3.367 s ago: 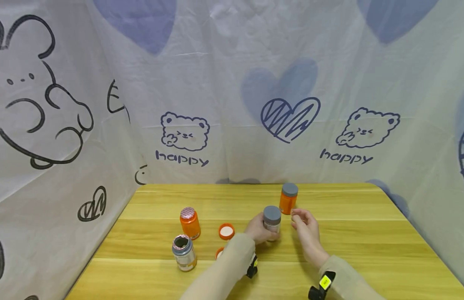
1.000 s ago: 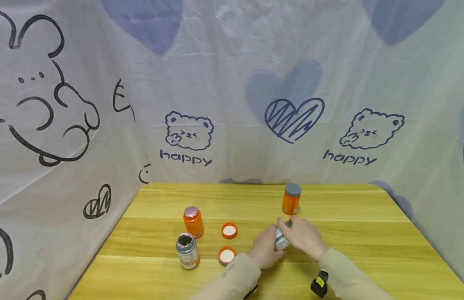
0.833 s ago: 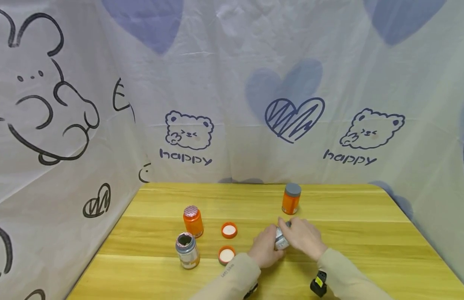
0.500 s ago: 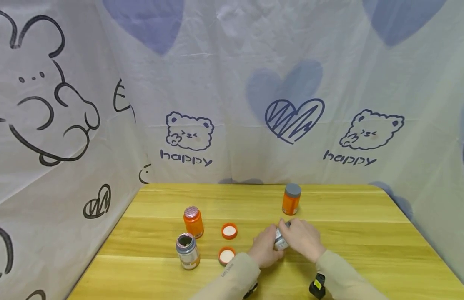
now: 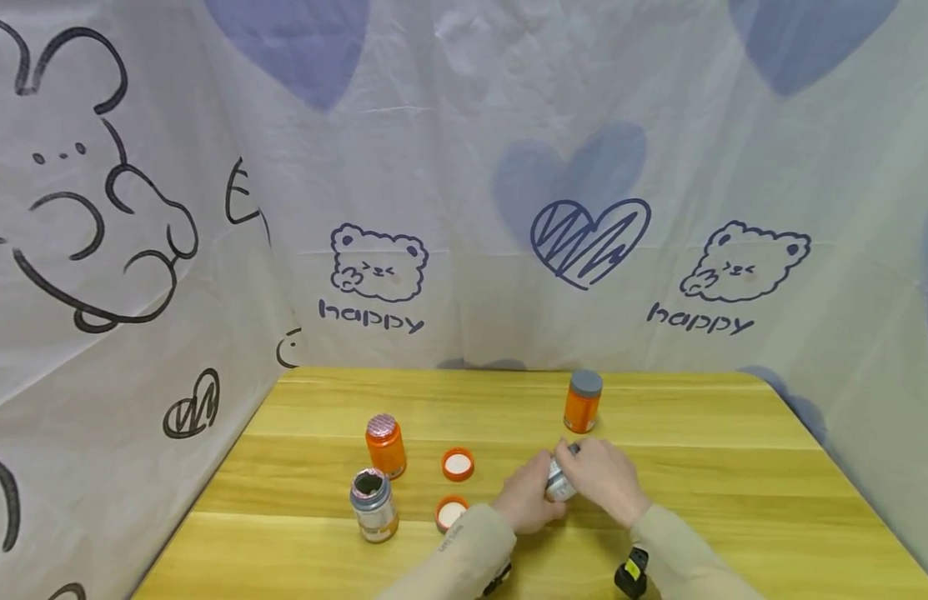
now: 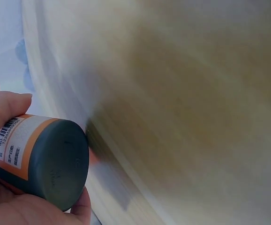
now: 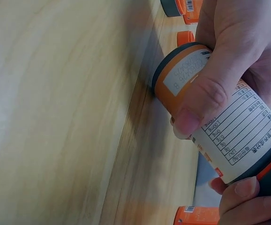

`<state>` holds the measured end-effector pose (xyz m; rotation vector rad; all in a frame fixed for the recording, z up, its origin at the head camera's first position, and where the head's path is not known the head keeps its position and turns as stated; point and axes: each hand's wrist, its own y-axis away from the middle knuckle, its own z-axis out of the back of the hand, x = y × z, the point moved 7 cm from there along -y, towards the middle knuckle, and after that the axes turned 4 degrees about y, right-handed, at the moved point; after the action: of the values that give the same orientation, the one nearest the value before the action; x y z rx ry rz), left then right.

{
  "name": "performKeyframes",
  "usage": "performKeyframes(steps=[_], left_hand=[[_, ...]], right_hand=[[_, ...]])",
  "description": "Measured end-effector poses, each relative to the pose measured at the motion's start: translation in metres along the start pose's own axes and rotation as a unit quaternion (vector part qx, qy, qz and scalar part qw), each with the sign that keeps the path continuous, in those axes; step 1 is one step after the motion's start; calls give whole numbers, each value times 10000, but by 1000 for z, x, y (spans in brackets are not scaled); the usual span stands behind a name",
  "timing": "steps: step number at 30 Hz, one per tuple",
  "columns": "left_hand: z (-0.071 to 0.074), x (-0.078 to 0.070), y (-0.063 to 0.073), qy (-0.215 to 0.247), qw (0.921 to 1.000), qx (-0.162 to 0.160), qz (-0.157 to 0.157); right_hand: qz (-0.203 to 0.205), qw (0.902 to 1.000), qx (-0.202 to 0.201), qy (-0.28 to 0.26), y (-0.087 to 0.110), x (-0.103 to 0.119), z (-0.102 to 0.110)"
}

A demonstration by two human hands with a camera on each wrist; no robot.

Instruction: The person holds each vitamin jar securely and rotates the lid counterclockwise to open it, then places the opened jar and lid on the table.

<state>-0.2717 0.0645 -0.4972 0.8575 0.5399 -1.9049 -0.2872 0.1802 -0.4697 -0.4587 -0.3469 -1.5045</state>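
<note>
Jar (image 5: 559, 486), upright earlier, now tilts toward one o'clock; left hand (image 5: 529, 497) grips its body, right hand (image 5: 604, 477) its lid (image 7: 270, 184). Work apparently centres on the lid.

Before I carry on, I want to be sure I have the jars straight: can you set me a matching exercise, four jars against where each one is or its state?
Jars:
1. Tilted jar
2. Grey-lidded orange jar
3. Lidless orange jar
4. Lidless grey-and-white jar

Place or state:
A. Foil covers its mouth
B. Standing nearest the back edge of the table
C. Mouth open, dark inside
D. Held by left hand and right hand

Pairs: 1-D, 2-B, 3-A, 4-C
</note>
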Motion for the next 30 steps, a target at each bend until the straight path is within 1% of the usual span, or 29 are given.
performKeyframes(steps=[5,8,10,15,18,21,25,30], left_hand=[[-1,3,-3,-36,10000,45,2],[-1,3,-2,-74,9999,88,-7],[0,2,-2,-56,9999,106,-26],[3,-2,-1,194,9994,256,-87],[3,-2,0,373,9988,325,-63],[5,-2,1,449,9985,308,-43],[3,0,-1,361,9988,319,-28],[-1,4,-4,265,9990,366,-43]], right_hand=[[1,9999,-2,-121,0,-1,-1],[-63,9998,2,-191,0,-2,-2],[-29,9998,-45,-184,-1,-3,-2],[258,9993,-271,-26,-1,0,1],[345,9987,-351,99,-2,1,1],[378,9987,-343,91,-3,2,1],[436,9984,-366,37,-2,2,2],[545,9977,-388,100,-1,-1,1]])
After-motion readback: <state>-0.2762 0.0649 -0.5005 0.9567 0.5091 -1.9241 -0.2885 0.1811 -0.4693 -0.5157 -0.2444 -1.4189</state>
